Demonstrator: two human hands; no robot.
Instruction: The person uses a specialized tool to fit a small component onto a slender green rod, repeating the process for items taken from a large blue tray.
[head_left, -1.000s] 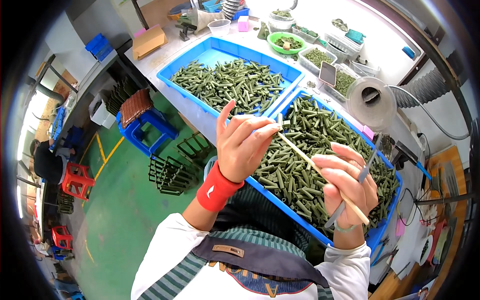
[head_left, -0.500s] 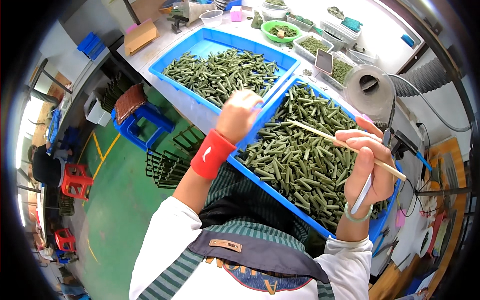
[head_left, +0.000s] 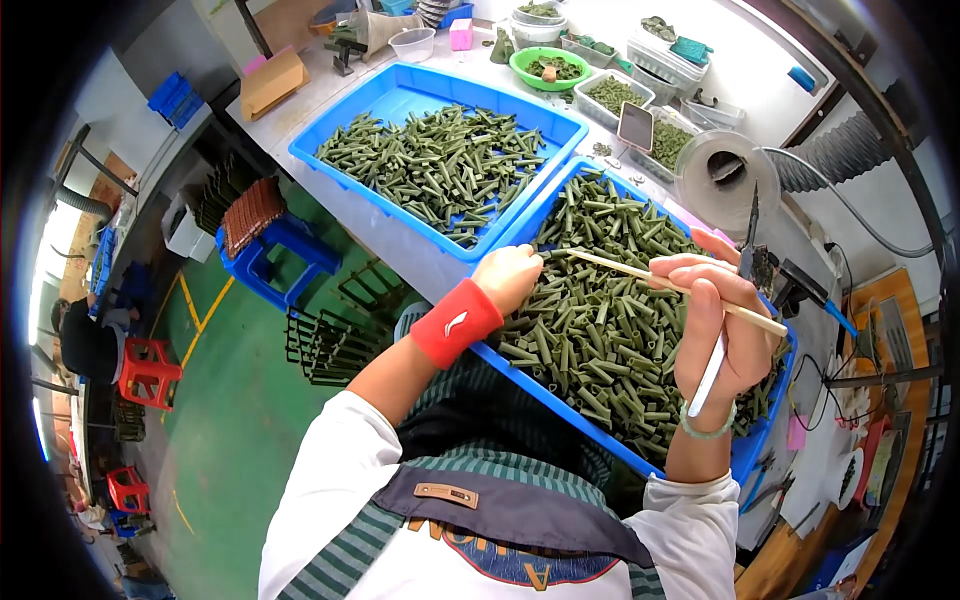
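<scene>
My left hand (head_left: 508,277), above a red wristband, is at the near left edge of the right blue tray (head_left: 560,395). Its fingers are curled together beside the stick's tip; whatever is in them is hidden. Short green tubes (head_left: 600,340), cut at the ends, fill this tray. My right hand (head_left: 722,325) is closed over the tray's right side, holding a thin wooden stick (head_left: 640,272) that points left across the pile. The same hand also grips a slim metal tool (head_left: 709,378) with a dark pointed end (head_left: 753,215) upward. More green tubes (head_left: 430,165) lie in the left blue tray (head_left: 360,100).
A phone (head_left: 635,126) leans on tubs behind the right tray. A green bowl (head_left: 550,68) stands at the back. A clear funnel-like hood (head_left: 705,185) with a grey hose is at the right. A blue stool (head_left: 275,250) and dark racks (head_left: 330,345) are on the floor at left.
My left hand has moved from over the left tray's near corner down and right to the right tray's edge. My right hand, with stick and metal tool, has shifted only slightly.
</scene>
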